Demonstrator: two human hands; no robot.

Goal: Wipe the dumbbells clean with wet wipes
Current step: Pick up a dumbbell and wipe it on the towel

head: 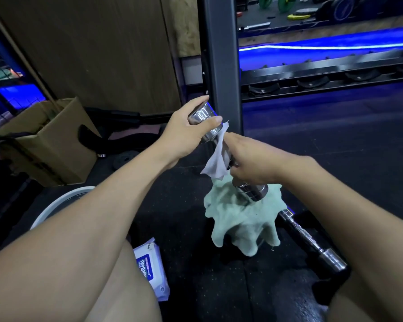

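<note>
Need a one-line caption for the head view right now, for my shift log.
Left hand grips chrome dumbbell upright on green towel; right hand wraps wet wipe round its handle.

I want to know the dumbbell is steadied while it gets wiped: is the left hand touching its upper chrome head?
Touching. The head view shows the left hand gripping the dumbbell at its upper head, fingers over the top and thumb across the chrome.

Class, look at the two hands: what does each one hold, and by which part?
Left hand grips the chrome dumbbell by its upper head. Right hand holds a white wet wipe around the handle.
</note>
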